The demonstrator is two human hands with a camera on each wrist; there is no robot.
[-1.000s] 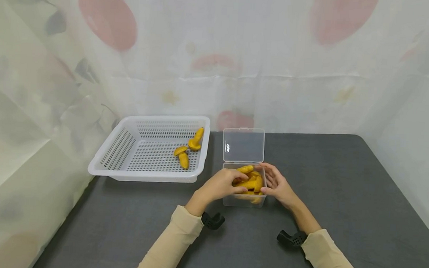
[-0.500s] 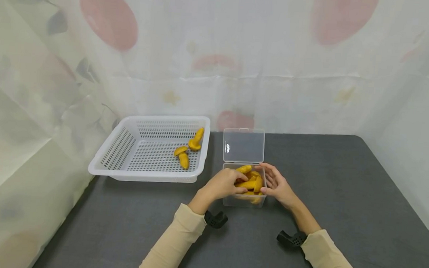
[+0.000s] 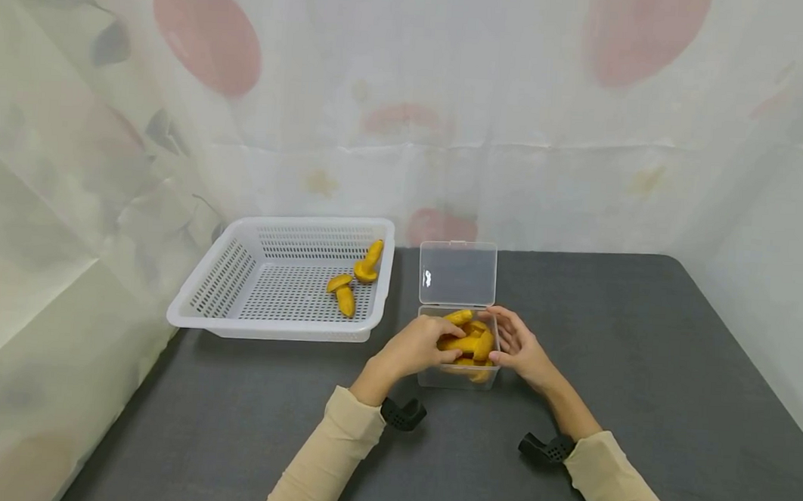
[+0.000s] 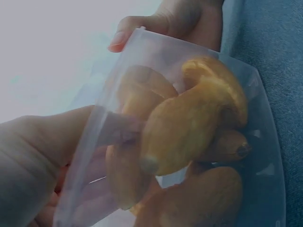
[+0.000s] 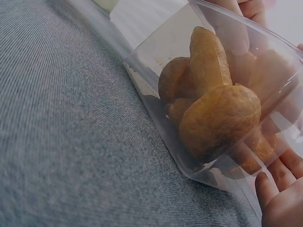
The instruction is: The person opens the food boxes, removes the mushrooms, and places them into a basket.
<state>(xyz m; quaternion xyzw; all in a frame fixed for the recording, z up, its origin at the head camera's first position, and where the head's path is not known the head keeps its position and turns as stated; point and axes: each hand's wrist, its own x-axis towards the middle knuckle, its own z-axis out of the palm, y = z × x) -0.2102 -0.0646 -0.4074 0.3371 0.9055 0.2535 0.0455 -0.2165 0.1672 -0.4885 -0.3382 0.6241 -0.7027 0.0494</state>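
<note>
Pale printed fabric (image 3: 534, 189) hangs along the far side of the scene and down its left, with faded red ovals and small yellowish stars. Before it we see a dark grey table (image 3: 607, 352), whose top shows a ribbed weave in the wrist views. Far left on it sits a white slatted basket (image 3: 268, 327), wider than it is deep. Two tan sleeves (image 3: 326, 451) reach in from the near edge. Right of the basket and somewhat nearer, we find a clear box (image 3: 429, 377) with its transparent lid (image 3: 458, 275) swung back on the far side. Our left hand (image 3: 413, 347) dips over the box's left rim, thumb and fingers bent among the contents; we cannot tell whether it grips any one piece. Our right hand (image 3: 522, 351) stands wide, its thumb and fingers spread against the right wall. Black wrist mounts (image 3: 403, 415) show at both cuffs. Several yellow mushrooms (image 3: 483, 345) lie heaped inside the box, one stem poking up near the far left corner. Two more mushrooms (image 3: 345, 299) rest at the basket's right end, one nearer us and one farther away.
</note>
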